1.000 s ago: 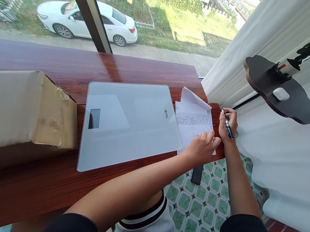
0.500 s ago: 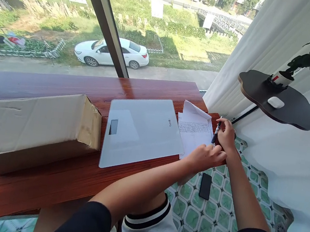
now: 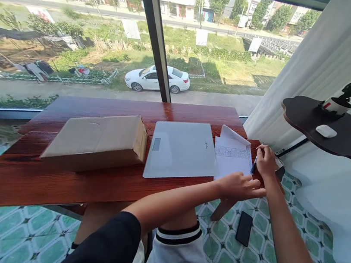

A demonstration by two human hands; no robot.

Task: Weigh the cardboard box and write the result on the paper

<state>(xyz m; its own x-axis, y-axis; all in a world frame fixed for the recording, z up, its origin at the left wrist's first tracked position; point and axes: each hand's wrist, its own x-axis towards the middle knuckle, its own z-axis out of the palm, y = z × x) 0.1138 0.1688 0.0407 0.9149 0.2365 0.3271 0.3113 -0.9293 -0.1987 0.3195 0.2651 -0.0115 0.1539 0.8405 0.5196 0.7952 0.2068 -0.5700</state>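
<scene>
My right hand (image 3: pixel 266 162) is over the table's right end, fingers closed around a dark pen (image 3: pixel 254 166) that slants beside the papers. Close below it, my left hand (image 3: pixel 243 187) reaches across by the table's front edge, its fingers stretched out and holding nothing. Handwriting or print covers part of the white sheets of paper (image 3: pixel 231 152), and their upper edge is folded or curled. To their left lies a flat, pale glass bathroom scale (image 3: pixel 182 152) with a small grey display.
A long cardboard box (image 3: pixel 103 136) stands left of the scale on the reddish wooden table (image 3: pixel 105 189). A black phone (image 3: pixel 244 228) lies on the green tiled floor. At right, a dark wavy side table (image 3: pixel 341 136) bears a potted plant (image 3: pixel 336 106) and a white mouse-like object (image 3: pixel 326 131).
The view has tilted up and turned left, showing more of the box and table. My left hand's fingers have straightened. My right hand stays at the pen.
</scene>
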